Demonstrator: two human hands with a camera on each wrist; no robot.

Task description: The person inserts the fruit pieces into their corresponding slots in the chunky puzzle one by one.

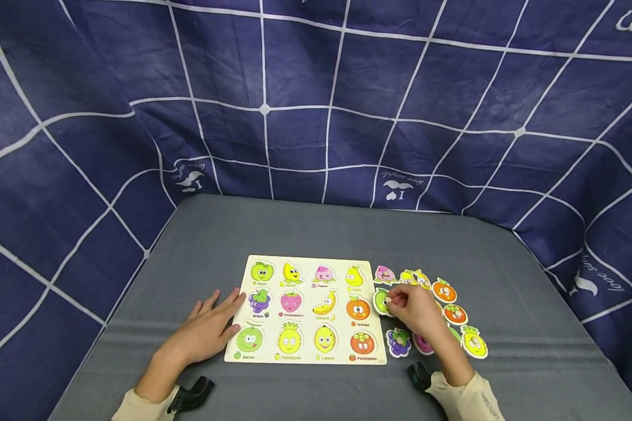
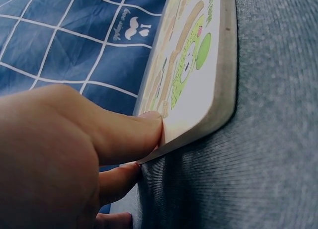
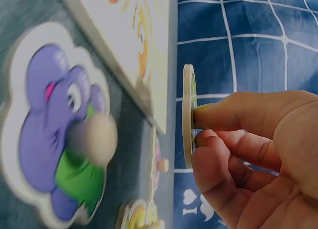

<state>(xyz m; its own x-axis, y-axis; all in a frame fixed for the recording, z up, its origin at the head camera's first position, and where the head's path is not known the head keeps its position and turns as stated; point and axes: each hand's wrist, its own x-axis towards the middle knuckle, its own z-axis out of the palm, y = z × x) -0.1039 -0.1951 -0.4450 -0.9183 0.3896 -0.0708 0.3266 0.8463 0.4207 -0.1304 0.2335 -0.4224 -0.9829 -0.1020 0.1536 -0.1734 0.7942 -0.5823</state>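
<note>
While the right hand (image 1: pixel 416 309) pinches a green piece (image 1: pixel 381 302) at the right edge of the board (image 1: pixel 308 319), the left hand (image 1: pixel 206 328) lies spread, its thumb (image 2: pixel 126 137) touching the left edge. The board's long axis runs from hand to hand. Labels (image 1: pixel 248 357) read Melon, Peach, Strawberry; the curtain (image 1: pixel 295 137) says "love simple".

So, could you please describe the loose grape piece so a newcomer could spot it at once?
On the grey table lies a pale board of fruit pictures. Beside its near right corner, among loose pieces, sits the grape piece, white-rimmed with a round knob. Its bumpy purple bunch and green leaf set it apart from the pinkish piece beside it.
</note>
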